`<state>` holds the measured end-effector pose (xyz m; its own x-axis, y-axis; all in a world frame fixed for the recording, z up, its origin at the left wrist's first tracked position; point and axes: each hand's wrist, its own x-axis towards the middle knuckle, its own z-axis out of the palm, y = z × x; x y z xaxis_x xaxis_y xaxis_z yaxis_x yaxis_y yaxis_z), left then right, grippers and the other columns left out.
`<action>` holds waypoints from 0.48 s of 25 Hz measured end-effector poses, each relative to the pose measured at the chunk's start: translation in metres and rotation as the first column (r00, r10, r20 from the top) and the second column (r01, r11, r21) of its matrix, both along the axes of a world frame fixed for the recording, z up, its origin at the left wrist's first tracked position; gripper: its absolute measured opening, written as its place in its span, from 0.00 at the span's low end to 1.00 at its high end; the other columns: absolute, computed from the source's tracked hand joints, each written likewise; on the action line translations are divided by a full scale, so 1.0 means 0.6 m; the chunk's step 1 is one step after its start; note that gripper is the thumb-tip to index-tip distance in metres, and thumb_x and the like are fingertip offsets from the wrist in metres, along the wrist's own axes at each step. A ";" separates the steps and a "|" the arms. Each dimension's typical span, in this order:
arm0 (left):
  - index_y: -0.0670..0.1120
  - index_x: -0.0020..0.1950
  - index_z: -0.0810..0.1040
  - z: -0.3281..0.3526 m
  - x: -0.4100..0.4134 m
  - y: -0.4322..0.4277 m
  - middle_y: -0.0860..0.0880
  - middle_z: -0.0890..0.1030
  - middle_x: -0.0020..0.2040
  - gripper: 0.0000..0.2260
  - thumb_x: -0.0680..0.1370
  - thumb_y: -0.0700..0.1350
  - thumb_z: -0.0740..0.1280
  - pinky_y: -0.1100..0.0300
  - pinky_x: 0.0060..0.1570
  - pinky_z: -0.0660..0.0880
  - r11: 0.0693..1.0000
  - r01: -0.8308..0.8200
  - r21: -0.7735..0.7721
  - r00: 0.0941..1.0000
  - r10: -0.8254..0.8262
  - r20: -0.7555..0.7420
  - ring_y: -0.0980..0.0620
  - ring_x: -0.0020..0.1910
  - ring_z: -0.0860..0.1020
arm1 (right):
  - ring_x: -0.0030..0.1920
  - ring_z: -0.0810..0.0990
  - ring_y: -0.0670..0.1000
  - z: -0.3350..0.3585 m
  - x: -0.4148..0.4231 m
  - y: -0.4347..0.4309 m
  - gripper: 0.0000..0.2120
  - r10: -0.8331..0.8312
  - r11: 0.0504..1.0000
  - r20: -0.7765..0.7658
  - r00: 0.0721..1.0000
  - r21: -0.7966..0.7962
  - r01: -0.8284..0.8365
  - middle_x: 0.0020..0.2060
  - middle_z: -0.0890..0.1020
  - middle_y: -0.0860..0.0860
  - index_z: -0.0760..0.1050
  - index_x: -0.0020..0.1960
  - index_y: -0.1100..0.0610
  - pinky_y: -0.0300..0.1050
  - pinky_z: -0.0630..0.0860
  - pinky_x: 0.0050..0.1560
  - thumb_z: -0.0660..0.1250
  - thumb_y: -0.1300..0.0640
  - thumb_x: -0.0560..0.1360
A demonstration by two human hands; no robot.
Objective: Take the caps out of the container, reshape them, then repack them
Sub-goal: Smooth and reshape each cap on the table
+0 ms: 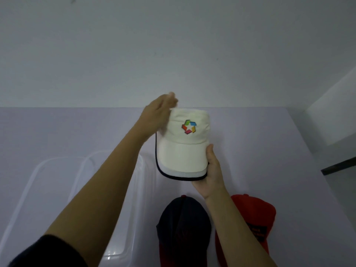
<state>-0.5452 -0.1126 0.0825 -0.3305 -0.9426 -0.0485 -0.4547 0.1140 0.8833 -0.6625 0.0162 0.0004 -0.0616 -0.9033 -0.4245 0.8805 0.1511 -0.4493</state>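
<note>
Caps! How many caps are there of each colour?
Cream fabric cap with a colourful logo: 1
Dark navy fabric cap with a red brim: 1
Red fabric cap: 1
Total: 3 caps

- Light is dim and flat, with a cool grey-violet cast over the wall [173, 45] and counter [250, 151].
- Motion blur smears the left hand [157, 117] at its fingers [171, 97]; the logo on the cream cap [183, 153] is sharp.
- Small glare spots sit on the near corner of the clear container [117, 254].
- Wide-angle distortion bends the frame edges.
</note>
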 end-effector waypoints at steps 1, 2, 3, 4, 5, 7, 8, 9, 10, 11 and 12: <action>0.49 0.65 0.72 -0.020 0.010 0.010 0.52 0.76 0.61 0.25 0.80 0.62 0.48 0.51 0.58 0.70 0.970 -0.159 0.182 0.976 0.182 -0.118 0.50 0.59 0.75 | 0.56 0.81 0.55 -0.001 -0.007 -0.003 0.22 -0.031 1.000 -0.004 1.000 -0.005 0.031 0.57 0.82 0.53 0.72 0.66 0.51 0.55 0.79 0.55 0.54 0.42 0.78; 0.49 0.66 0.70 -0.038 0.016 0.027 0.51 0.75 0.62 0.28 0.78 0.65 0.47 0.49 0.56 0.71 0.878 -0.218 0.425 0.932 0.316 -0.175 0.48 0.58 0.74 | 0.57 0.81 0.55 0.000 -0.014 -0.007 0.22 -0.051 0.999 -0.023 0.998 -0.012 0.051 0.57 0.82 0.52 0.73 0.65 0.51 0.56 0.77 0.58 0.54 0.42 0.78; 0.49 0.65 0.70 -0.056 0.018 0.049 0.50 0.76 0.60 0.30 0.77 0.67 0.47 0.47 0.53 0.72 0.751 -0.159 0.641 0.908 0.366 -0.203 0.46 0.56 0.75 | 0.58 0.80 0.55 0.002 -0.018 -0.011 0.22 -0.059 0.998 -0.054 0.997 -0.025 0.058 0.58 0.82 0.52 0.73 0.65 0.50 0.57 0.75 0.60 0.54 0.41 0.78; 0.48 0.64 0.72 -0.073 0.015 0.071 0.48 0.79 0.58 0.31 0.76 0.68 0.48 0.46 0.52 0.75 0.638 -0.055 0.768 0.891 0.378 -0.250 0.45 0.56 0.77 | 0.60 0.79 0.56 0.003 -0.019 -0.015 0.22 -0.054 0.998 -0.096 0.994 -0.041 0.050 0.59 0.81 0.52 0.71 0.66 0.49 0.58 0.74 0.61 0.55 0.41 0.77; 0.48 0.64 0.74 -0.088 0.010 0.086 0.47 0.81 0.57 0.30 0.75 0.68 0.50 0.46 0.50 0.77 0.587 0.020 0.809 0.859 0.404 -0.315 0.44 0.55 0.79 | 0.61 0.78 0.56 0.002 -0.017 -0.019 0.24 -0.045 0.998 -0.152 0.987 -0.054 0.037 0.61 0.79 0.53 0.69 0.68 0.49 0.59 0.74 0.62 0.55 0.40 0.76; 0.49 0.62 0.77 -0.096 -0.002 0.100 0.46 0.83 0.56 0.26 0.76 0.65 0.56 0.47 0.49 0.79 0.582 -0.034 0.813 0.777 0.527 -0.344 0.44 0.53 0.81 | 0.63 0.76 0.57 0.000 -0.012 -0.025 0.28 -0.025 0.998 -0.246 0.969 -0.062 0.009 0.64 0.77 0.53 0.66 0.70 0.48 0.60 0.74 0.61 0.57 0.38 0.74; 0.48 0.60 0.78 -0.097 -0.004 0.101 0.46 0.83 0.55 0.24 0.76 0.64 0.58 0.47 0.49 0.80 0.576 -0.104 0.811 0.732 0.596 -0.329 0.44 0.52 0.82 | 0.63 0.76 0.57 -0.002 -0.011 -0.027 0.29 -0.012 0.998 -0.277 0.961 -0.057 -0.004 0.64 0.76 0.53 0.65 0.71 0.48 0.60 0.74 0.61 0.59 0.38 0.73; 0.47 0.58 0.78 -0.095 -0.005 0.099 0.45 0.83 0.53 0.23 0.76 0.63 0.59 0.48 0.49 0.80 0.568 -0.159 0.808 0.679 0.657 -0.328 0.44 0.51 0.82 | 0.63 0.76 0.56 -0.005 -0.012 -0.028 0.30 0.005 0.999 -0.303 0.953 -0.040 -0.017 0.65 0.76 0.53 0.66 0.70 0.48 0.60 0.74 0.61 0.61 0.37 0.72; 0.46 0.54 0.79 -0.088 -0.005 0.099 0.46 0.84 0.50 0.22 0.77 0.62 0.59 0.50 0.47 0.80 0.565 -0.224 0.794 0.639 0.700 -0.318 0.45 0.48 0.82 | 0.63 0.76 0.56 -0.006 -0.015 -0.028 0.30 0.028 0.999 -0.325 0.945 -0.009 -0.032 0.65 0.76 0.53 0.67 0.69 0.48 0.59 0.73 0.62 0.62 0.38 0.71; 0.47 0.51 0.79 -0.084 -0.003 0.099 0.46 0.84 0.47 0.20 0.77 0.61 0.58 0.52 0.44 0.80 0.585 -0.286 0.759 0.632 0.711 -0.309 0.46 0.46 0.82 | 0.63 0.77 0.55 -0.006 -0.018 -0.027 0.28 0.047 0.999 -0.333 0.942 0.025 -0.041 0.64 0.77 0.53 0.69 0.68 0.49 0.58 0.73 0.62 0.63 0.39 0.72; 0.47 0.48 0.79 -0.078 -0.005 0.103 0.47 0.83 0.45 0.20 0.78 0.61 0.57 0.54 0.43 0.80 0.618 -0.330 0.714 0.652 0.696 -0.301 0.47 0.45 0.82 | 0.62 0.77 0.55 -0.001 -0.019 -0.026 0.25 0.061 0.997 -0.313 0.948 0.056 -0.046 0.63 0.78 0.53 0.70 0.67 0.51 0.57 0.74 0.62 0.62 0.41 0.74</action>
<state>-0.5485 -0.0510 0.0356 0.0625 -0.7945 -0.6040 0.2687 -0.5695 0.7769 -0.6741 0.0006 -0.0003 -0.1512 -0.8880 -0.4342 0.6858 0.2221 -0.6931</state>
